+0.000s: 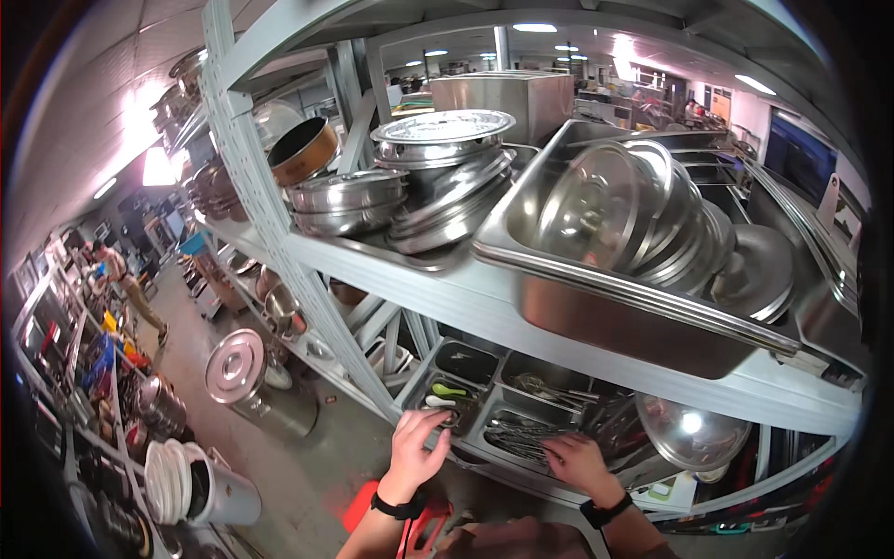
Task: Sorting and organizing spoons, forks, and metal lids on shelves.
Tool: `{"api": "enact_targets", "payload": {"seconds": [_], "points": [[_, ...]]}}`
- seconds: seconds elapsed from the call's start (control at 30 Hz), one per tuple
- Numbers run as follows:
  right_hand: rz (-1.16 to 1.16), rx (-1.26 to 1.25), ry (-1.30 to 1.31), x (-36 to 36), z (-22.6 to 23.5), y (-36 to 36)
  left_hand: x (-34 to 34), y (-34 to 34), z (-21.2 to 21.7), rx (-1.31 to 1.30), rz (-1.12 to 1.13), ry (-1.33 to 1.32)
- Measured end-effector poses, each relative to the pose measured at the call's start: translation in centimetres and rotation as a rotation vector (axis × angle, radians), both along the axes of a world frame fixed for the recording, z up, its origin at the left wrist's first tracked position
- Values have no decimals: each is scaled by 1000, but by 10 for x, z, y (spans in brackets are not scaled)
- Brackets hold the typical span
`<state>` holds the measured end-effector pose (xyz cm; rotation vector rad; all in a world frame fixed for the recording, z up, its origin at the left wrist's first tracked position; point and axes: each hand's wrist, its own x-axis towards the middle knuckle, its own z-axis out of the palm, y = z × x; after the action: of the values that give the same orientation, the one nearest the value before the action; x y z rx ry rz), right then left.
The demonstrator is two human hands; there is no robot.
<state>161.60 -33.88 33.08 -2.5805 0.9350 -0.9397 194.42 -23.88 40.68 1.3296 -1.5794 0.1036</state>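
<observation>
Over the lower shelf, my left hand (415, 458) is open, thumb apart from the fingers, its fingertips beside a metal compartment holding a green spoon (449, 389) and a white spoon (440, 402). Bent but loosely apart, the fingers of my right hand (579, 463) are at the edge of a metal bin with many thin metal utensils (521, 438). No grasped object shows in either hand; whether the right fingertips touch the utensils, I cannot tell. Behind that bin, another compartment contains wire whisk-like utensils (535, 384).
Above my hands juts the upper shelf's edge (447, 284), carrying a deep steel pan (633, 326) of lids and stacked steel pots (349, 200). A round lid (694, 430) lies right of my right hand. A red stool (358, 508) and a lidded steel stockpot (279, 405) stand left.
</observation>
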Motion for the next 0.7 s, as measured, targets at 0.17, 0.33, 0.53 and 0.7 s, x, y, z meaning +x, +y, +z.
{"api": "enact_targets", "payload": {"seconds": [0.17,0.33,0.53,0.7], "points": [[-192,15,-65,13,4,21,60,-47,62,-234,-62,-125],[-321,21,-27,40,19,42,68,-74,82,-262,-112,-217],[-467,-72,22,33,40,72,33,-103,65,-369,-202,-367],[-640,-78,9,11,36,112,18,-108,56,-334,-151,-344]]}}
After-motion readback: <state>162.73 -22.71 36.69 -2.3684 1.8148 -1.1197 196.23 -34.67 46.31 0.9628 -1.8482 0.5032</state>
